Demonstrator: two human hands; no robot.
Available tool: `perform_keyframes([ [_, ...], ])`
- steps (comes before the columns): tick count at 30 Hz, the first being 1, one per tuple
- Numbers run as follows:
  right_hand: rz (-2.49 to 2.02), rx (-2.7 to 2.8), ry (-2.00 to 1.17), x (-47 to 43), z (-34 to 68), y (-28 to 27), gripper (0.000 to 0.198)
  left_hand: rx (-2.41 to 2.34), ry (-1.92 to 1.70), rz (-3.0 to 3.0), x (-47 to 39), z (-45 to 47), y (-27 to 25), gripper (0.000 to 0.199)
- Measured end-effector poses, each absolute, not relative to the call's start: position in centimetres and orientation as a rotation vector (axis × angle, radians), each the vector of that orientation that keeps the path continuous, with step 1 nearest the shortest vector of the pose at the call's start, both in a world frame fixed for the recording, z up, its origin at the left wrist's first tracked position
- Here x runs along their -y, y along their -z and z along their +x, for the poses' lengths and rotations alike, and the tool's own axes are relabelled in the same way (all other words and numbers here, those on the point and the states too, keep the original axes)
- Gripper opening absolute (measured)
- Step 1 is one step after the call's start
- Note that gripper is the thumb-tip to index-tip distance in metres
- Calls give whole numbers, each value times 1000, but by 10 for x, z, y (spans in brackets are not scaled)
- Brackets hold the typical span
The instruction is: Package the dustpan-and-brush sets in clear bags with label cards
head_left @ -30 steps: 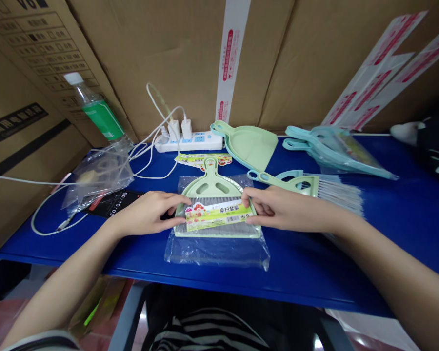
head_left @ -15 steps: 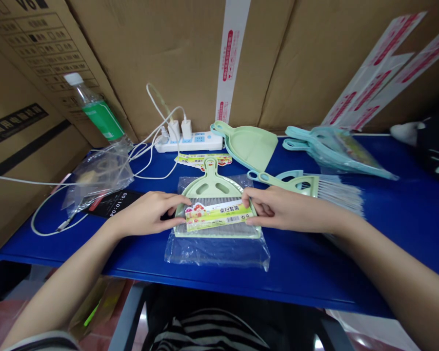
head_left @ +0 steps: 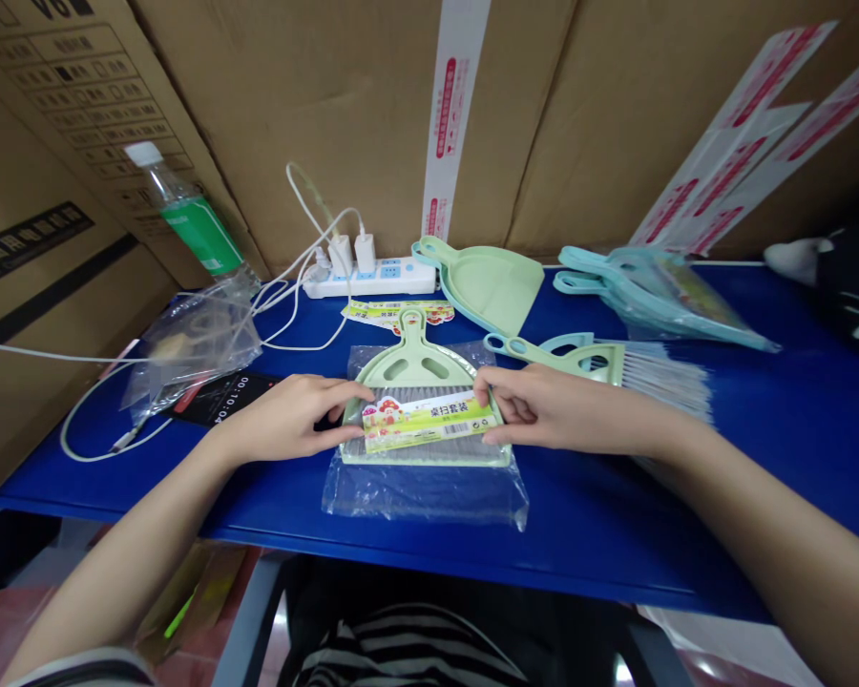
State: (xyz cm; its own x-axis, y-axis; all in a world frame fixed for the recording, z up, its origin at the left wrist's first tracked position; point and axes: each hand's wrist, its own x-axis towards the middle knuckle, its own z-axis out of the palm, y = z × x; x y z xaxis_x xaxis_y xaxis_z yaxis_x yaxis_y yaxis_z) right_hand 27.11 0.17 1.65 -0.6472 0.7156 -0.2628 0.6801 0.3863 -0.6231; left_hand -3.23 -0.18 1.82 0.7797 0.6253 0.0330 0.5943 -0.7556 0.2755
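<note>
A pale green dustpan (head_left: 422, 366) with a grey-bristled brush (head_left: 415, 393) in it lies in a clear plastic bag (head_left: 422, 491) in front of me, handle pointing away. Across it is a yellow-green printed label (head_left: 422, 420) with mushroom pictures; I cannot tell if the label is inside or on top of the bag. My left hand (head_left: 293, 417) grips the left side, thumb and forefinger at the label's left end. On the right side, my right hand (head_left: 530, 405) is closed with curled fingers and thumb at the label's other end.
Behind are more labels (head_left: 436, 313), a green dustpan (head_left: 493, 281), bagged blue dustpans (head_left: 687, 291) and loose brushes (head_left: 659, 377). Leftward are a power strip (head_left: 393, 277) with cables, a bottle (head_left: 197, 224), crumpled plastic (head_left: 193, 343) and a phone (head_left: 221, 396). Cardboard (head_left: 344, 105) walls the back.
</note>
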Motion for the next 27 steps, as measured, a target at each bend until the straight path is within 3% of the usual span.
perform_keyframes([
  [27, -1308, 2560, -1145, -2, 271, -17, 35, -946, -186, 2705, 2, -32, -18, 39],
])
